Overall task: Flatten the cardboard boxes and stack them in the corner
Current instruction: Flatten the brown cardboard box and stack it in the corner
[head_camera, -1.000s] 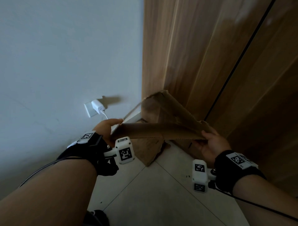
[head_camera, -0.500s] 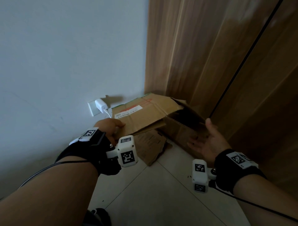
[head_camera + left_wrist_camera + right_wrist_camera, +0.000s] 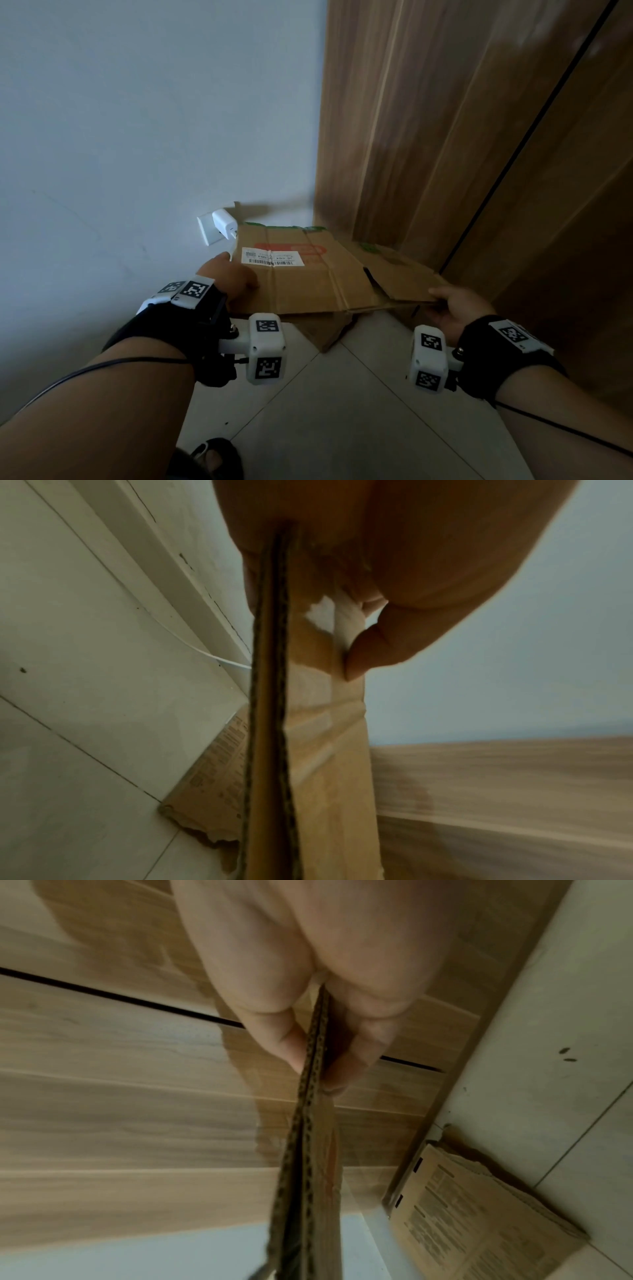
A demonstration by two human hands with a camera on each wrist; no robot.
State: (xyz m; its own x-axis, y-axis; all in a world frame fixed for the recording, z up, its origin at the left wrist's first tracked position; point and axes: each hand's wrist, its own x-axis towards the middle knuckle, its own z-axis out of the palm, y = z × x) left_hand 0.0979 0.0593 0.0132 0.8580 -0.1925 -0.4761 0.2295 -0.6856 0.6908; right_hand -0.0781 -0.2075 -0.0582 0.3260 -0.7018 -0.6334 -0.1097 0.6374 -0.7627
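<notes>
A flattened brown cardboard box (image 3: 308, 274) with a white shipping label and red print hangs nearly level just above the floor in the corner. My left hand (image 3: 229, 274) pinches its near left edge, thumb on top; the left wrist view shows the cardboard edge (image 3: 270, 696) running between thumb and fingers. My right hand (image 3: 452, 305) pinches the near right edge, and the right wrist view shows the cardboard edge (image 3: 308, 1110) between its fingers. Under it lies another flattened printed box (image 3: 325, 330) on the tiles, also visible as printed cardboard (image 3: 479, 1218).
A white wall socket with a plugged charger (image 3: 219, 226) sits on the grey wall just left of the box; its cable (image 3: 205, 653) runs down. Wooden cabinet panels (image 3: 462, 154) close the corner on the right. Pale floor tiles (image 3: 342, 411) spread toward me.
The box, folded up between both hands a second ago, now lies spread flat and lower over the corner. My right hand, open half a second ago, has taken hold of the right edge.
</notes>
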